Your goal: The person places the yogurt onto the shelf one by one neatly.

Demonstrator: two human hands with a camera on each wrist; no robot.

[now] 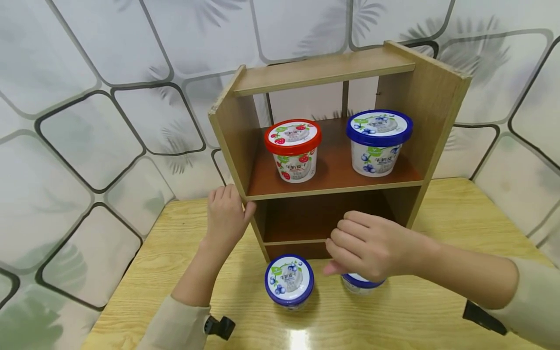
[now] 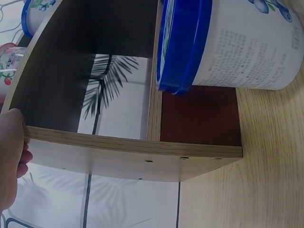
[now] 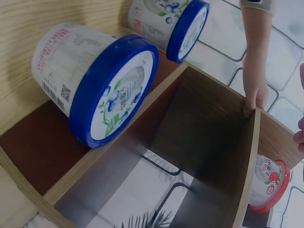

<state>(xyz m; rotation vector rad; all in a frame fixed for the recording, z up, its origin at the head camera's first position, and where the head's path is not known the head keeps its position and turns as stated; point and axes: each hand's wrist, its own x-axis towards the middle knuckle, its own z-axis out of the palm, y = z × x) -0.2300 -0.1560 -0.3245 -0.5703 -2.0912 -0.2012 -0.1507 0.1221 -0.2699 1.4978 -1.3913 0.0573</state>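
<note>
From my head, one camera looks forward and down, over the whole shelf, my left hand and my right hand. My left wrist camera stands nearer and faces the shelf front, which appears turned sideways. My right wrist camera, also near, sees it slanted. Both wrist views share the shelf's lower opening and my left hand.
</note>
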